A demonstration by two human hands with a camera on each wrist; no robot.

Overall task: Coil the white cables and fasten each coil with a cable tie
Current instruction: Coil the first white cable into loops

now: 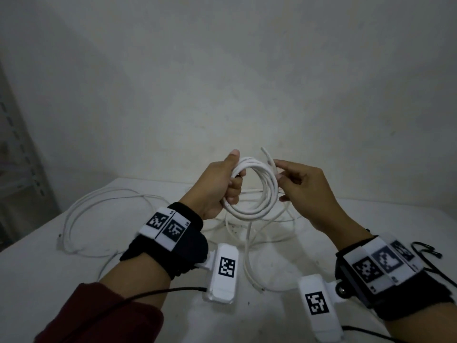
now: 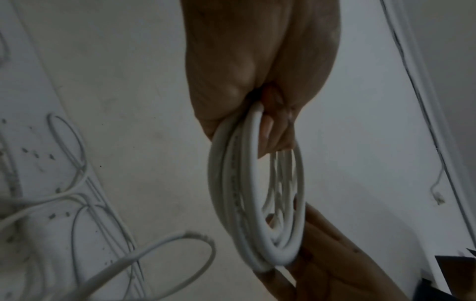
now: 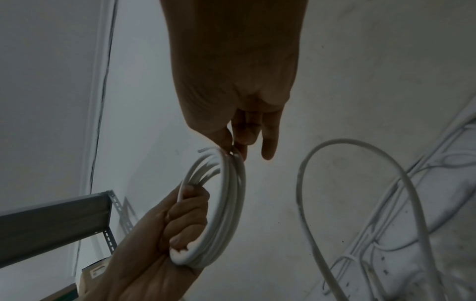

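A white cable wound into a round coil [image 1: 257, 194] hangs in the air above the table. My left hand [image 1: 222, 186] grips the coil's left side with its fingers curled through the loops [image 3: 206, 224]. My right hand [image 1: 296, 184] pinches the coil's right side near the free cable end [image 1: 268, 157], which sticks up; thumb and forefinger meet on the strands [image 3: 233, 149]. From the left wrist the coil [image 2: 255, 193] shows edge-on below my fist. No cable tie can be made out.
Several loose white cables [image 1: 103, 219] sprawl over the white table [image 1: 37, 268], some under the hands [image 1: 249, 256]. A grey metal rack [image 1: 19, 149] stands at the left by the wall. Thin black leads [image 1: 427, 253] lie at the right edge.
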